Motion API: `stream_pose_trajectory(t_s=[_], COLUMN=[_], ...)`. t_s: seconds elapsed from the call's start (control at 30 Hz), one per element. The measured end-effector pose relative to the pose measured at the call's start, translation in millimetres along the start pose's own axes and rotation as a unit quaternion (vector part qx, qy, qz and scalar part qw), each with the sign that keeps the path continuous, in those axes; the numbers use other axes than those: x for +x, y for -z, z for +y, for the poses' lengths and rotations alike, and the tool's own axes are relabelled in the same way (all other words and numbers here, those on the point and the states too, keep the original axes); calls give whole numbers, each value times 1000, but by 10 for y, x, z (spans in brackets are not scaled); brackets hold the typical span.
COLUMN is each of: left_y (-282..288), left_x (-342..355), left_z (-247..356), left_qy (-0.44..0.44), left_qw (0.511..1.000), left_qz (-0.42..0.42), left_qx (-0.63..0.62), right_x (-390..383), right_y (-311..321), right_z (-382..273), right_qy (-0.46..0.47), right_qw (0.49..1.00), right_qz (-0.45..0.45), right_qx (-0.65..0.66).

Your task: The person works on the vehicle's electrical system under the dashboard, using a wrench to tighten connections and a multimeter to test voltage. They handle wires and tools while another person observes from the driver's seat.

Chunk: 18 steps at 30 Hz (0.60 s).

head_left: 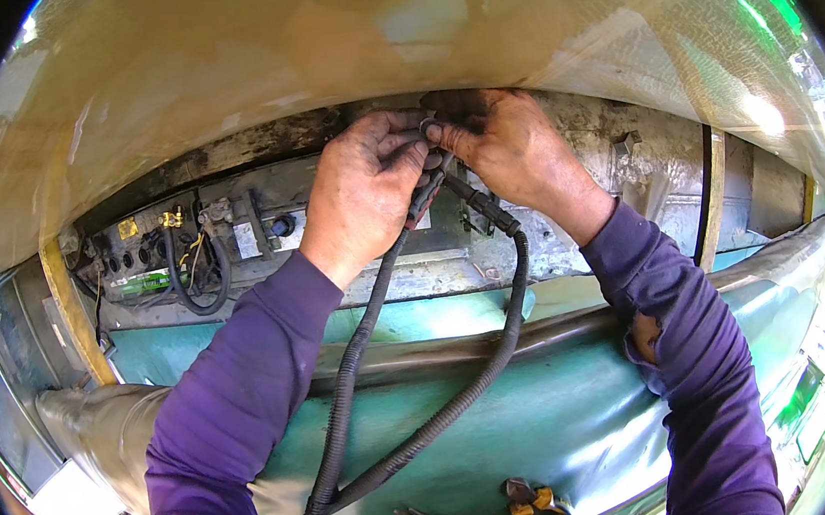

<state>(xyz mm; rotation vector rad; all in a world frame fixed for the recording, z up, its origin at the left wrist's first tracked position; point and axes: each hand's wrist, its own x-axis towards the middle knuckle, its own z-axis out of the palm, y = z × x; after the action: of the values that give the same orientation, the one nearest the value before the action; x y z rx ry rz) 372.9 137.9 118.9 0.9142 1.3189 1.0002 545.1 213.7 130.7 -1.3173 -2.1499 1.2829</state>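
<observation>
Both my hands meet at the centre, at the end of a black cable in corrugated sleeving [346, 385]. My left hand [357, 191] is closed around this cable just below its tip, where reddish tape shows. With thumb and fingers pinched, my right hand [531, 160] grips a small metal piece at the tip, partly hidden by the fingers. A second corrugated cable [509, 338] rises in a loop to a black connector [479, 200] hanging just below my right hand. The two cables cross low in the view.
A battery [136, 261] with cables and a green label sits at the left in a dirty metal recess. A glossy beige panel [310, 47] overhangs it. A green padded covering [429, 417] spans the front, with two yellow-handled pliers [537, 502] at the bottom. Wooden props [77, 313] stand at the sides.
</observation>
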Motion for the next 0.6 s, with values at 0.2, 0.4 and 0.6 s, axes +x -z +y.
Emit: stream_pose_trajectory(t_s=[0.2, 0.4, 0.6], left_y=[88, 236, 122], left_x=[29, 110, 22], left_z=[-108, -417, -639], left_qy=[51, 132, 268], left_qw=[996, 931, 951], left_qz=[-70, -82, -140], left_qx=[-19, 331, 71], right_x=[39, 81, 104], right_y=[91, 296, 382], right_z=[128, 475, 622], right_qy=[-20, -36, -125], right_qw=[996, 973, 988], right_qz=[-72, -23, 18], right_qx=[-52, -226, -87])
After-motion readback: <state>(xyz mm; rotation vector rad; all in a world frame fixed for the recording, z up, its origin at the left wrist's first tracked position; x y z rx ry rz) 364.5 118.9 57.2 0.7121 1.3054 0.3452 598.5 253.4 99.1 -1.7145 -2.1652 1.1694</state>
